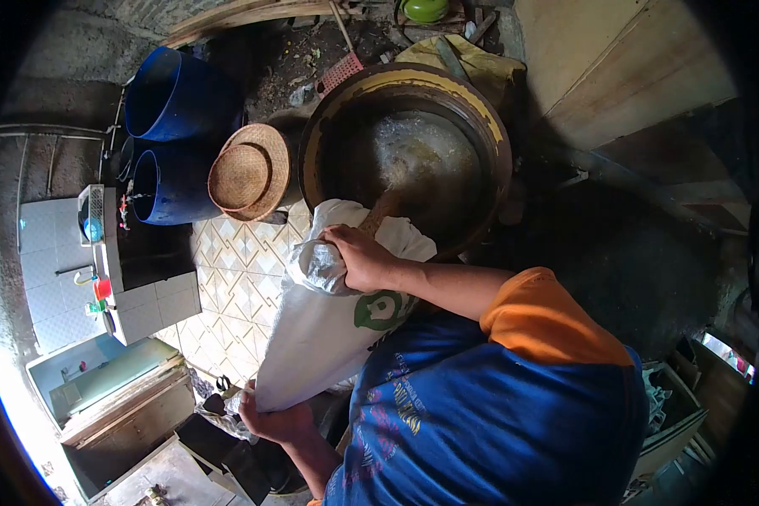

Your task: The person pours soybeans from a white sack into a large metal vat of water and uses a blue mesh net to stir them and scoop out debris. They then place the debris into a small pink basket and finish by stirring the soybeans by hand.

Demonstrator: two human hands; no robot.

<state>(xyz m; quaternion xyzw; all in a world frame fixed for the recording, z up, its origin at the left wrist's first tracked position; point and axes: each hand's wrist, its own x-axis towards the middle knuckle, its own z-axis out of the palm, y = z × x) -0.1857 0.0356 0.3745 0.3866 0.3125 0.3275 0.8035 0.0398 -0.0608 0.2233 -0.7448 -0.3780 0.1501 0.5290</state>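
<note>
A white sack with a green print lies slanted across the middle, its mouth over the near rim of a large round vat. My right hand is closed on the bunched edge of the sack's mouth. Lower down, my left hand grips the sack's bottom corner. Brown grain-like material runs out of the mouth into the vat. Cloudy liquid with foam or bubbles shows inside the vat.
Two blue barrels and two round woven trays stand left of the vat. A red perforated scoop and yellow sheet lie beyond it. At the left is a tiled counter; the floor is patterned tile.
</note>
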